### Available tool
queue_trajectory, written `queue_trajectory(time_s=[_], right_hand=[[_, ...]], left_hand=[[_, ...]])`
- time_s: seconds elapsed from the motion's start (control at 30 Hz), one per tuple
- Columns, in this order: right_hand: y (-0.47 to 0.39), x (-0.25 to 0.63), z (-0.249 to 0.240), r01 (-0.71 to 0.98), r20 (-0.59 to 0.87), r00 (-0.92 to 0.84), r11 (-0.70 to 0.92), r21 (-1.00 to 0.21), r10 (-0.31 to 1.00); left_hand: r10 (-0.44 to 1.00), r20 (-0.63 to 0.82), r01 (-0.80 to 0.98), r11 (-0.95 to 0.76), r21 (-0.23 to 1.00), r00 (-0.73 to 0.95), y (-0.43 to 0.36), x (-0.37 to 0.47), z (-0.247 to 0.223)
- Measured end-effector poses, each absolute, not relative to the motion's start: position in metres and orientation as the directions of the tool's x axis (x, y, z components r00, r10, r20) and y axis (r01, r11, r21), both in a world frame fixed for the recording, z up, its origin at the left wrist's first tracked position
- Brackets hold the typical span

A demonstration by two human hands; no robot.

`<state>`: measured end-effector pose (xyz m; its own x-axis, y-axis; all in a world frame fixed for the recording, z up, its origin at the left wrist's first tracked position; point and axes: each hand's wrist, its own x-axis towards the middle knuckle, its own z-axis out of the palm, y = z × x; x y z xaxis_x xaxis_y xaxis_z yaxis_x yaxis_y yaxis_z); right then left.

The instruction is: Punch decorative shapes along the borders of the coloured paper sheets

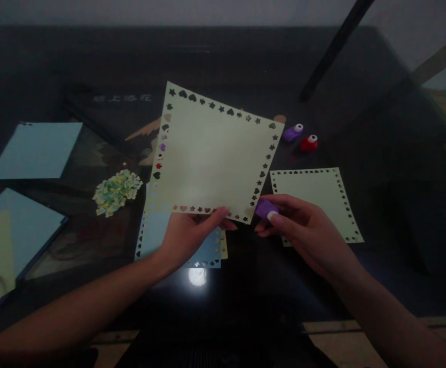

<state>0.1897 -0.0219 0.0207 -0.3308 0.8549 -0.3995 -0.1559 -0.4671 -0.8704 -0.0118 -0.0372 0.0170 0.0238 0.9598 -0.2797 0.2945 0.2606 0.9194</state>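
My left hand [190, 230] pinches the bottom edge of a pale yellow-green sheet [211, 158], its thumb on the front and its fingers behind. The sheet is held up at a tilt, and small hearts, stars and flowers are cut out along all its edges. My right hand [307, 225] is closed around a purple craft punch [266, 210] with a white button, the thumb at the button. The punch is close to the sheet's lower right corner; whether they touch I cannot tell.
Punched blue sheet [203, 245] under my left hand; punched pale sheet [322, 191] beyond the right. Purple punch [293, 133] and red punch [308, 143] behind. Paper-cuttings pile [117, 192] left of centre. Plain blue sheet [37, 151] and stacked papers [31, 225] at far left.
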Motion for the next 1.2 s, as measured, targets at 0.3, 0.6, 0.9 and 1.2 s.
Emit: queue_trajectory(time_s=[0.3,0.6,0.9,1.2], right_hand=[[-0.021,0.19,0.021,-0.106,-0.408,-0.306,-0.457,-0.883,0.86],[-0.022,0.187,0.019,-0.101,-0.428,-0.319,-0.48,-0.872,0.845],[-0.026,0.184,0.018,-0.022,-0.386,-0.324,-0.415,-0.91,0.864],[-0.027,0.181,0.023,0.042,-0.4,-0.356,-0.413,-0.91,0.844]], left_hand=[[0.951,-0.31,0.33,0.294,0.897,-0.006,-0.037,-0.011,0.017],[0.955,-0.291,0.357,0.254,0.899,0.053,-0.038,-0.01,0.015],[0.946,-0.26,0.58,0.103,0.808,0.195,-0.041,-0.013,0.008],[0.937,-0.321,0.584,0.186,0.79,0.136,-0.045,-0.016,-0.001]])
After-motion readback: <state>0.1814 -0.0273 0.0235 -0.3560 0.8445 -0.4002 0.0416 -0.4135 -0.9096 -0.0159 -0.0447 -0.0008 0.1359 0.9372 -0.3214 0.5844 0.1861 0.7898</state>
